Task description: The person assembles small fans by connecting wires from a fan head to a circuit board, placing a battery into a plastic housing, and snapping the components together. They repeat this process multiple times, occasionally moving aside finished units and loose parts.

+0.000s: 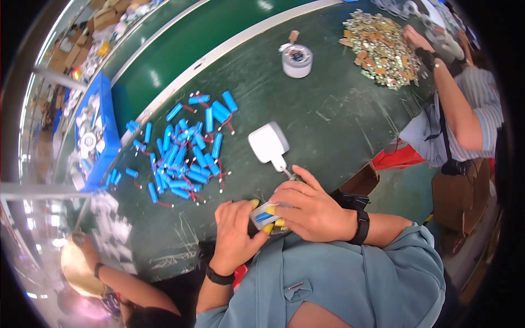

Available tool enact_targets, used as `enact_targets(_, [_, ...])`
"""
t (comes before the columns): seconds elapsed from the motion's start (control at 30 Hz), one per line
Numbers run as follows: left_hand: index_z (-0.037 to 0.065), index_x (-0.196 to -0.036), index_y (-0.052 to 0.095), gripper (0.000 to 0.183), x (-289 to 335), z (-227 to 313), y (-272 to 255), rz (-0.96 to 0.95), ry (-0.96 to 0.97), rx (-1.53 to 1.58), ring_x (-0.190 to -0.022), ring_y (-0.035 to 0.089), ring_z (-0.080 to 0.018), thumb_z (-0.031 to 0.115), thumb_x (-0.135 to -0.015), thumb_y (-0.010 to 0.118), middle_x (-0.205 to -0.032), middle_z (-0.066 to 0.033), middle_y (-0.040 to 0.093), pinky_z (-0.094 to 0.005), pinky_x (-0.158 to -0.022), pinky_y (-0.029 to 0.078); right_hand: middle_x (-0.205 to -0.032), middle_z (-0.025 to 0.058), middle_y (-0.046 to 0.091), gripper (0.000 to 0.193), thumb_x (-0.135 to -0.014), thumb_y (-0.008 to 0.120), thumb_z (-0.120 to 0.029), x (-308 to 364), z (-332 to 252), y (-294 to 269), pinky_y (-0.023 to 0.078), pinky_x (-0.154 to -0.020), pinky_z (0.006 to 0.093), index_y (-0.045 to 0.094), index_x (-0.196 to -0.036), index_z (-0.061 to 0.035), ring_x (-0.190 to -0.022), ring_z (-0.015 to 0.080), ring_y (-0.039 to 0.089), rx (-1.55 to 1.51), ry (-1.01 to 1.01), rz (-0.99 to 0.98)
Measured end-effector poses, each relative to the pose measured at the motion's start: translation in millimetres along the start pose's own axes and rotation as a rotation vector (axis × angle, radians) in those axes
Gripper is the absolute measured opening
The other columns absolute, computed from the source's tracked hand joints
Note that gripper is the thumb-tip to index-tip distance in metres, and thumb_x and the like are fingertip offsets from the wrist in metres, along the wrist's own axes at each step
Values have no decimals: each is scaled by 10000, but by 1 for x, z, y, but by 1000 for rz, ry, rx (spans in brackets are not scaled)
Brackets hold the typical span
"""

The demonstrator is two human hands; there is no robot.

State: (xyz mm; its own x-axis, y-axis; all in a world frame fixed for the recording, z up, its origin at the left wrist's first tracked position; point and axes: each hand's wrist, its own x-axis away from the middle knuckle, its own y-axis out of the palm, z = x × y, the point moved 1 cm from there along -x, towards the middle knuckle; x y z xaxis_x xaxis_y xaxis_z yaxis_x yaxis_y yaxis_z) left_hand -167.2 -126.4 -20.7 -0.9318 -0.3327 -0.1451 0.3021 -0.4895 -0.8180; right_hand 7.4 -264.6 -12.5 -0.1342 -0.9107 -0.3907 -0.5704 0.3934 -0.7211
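Note:
Close to my body at the table's near edge, both hands grip a small whitish casing (255,221) with a blue cylindrical cell (264,216) showing inside it. My left hand (234,232) closes on the casing's left side. From the right, my right hand (314,212) bends its fingers over it, covering much of that end. Yellow finger covers sit on several fingertips. Just beyond my right hand lies a white, rounded-square part (268,143) with a narrow neck pointing toward that hand; whether it joins the casing is hidden.
Blue cells with red leads (183,156) lie heaped on the green table (322,131). A blue bin (111,126) of white parts stands left. Beyond are a round white container (297,63) and a pile of small boards (380,49). Co-workers' arms (459,112) reach in at both sides.

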Motion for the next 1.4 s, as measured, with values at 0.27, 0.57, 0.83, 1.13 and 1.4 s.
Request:
enact_targets(0.27, [23,-1255,560,586,-5,3,-32,6,-141,-8,-1144,525,-366,153,-735,798,-1216,-161,584,-452,-1027,380,-1055,107,647,305,-799,642,40,23,38,-18,427,-994,474,658,-1093,-39,-975,290,620,-201,296,407])
enact_targets(0.57, [-8,-1245,516,482,-46,23,19,23,-314,258,-950,603,-290,102,-816,707,-1052,-122,634,-418,-916,452,-1028,105,654,285,-785,646,31,19,42,-6,420,-944,405,657,-1062,-38,-967,293,600,-123,321,429])
enact_targets(0.83, [-5,-1174,592,261,30,-31,-163,336,-594,688,-774,559,-120,84,-931,557,-865,-42,620,-239,-735,435,-983,96,650,271,-748,678,38,19,45,-7,433,-916,419,653,-1007,-38,-901,302,599,-48,260,440])
enact_targets(1.13, [-15,-1129,613,297,190,-233,-307,426,-909,-337,-915,604,-273,127,-872,568,-1035,-143,637,-358,-857,462,-975,79,645,273,-758,682,26,14,41,-9,420,-932,413,660,-1021,-43,-931,280,601,19,258,387])
enact_targets(1.4, [-20,-1238,618,362,43,-177,-192,361,-576,-467,-1163,597,-374,114,-904,666,-1242,-218,637,-419,-1013,448,-1045,145,650,240,-855,623,-32,-9,54,-76,485,-857,411,648,-1094,-43,-956,347,623,-139,320,25])
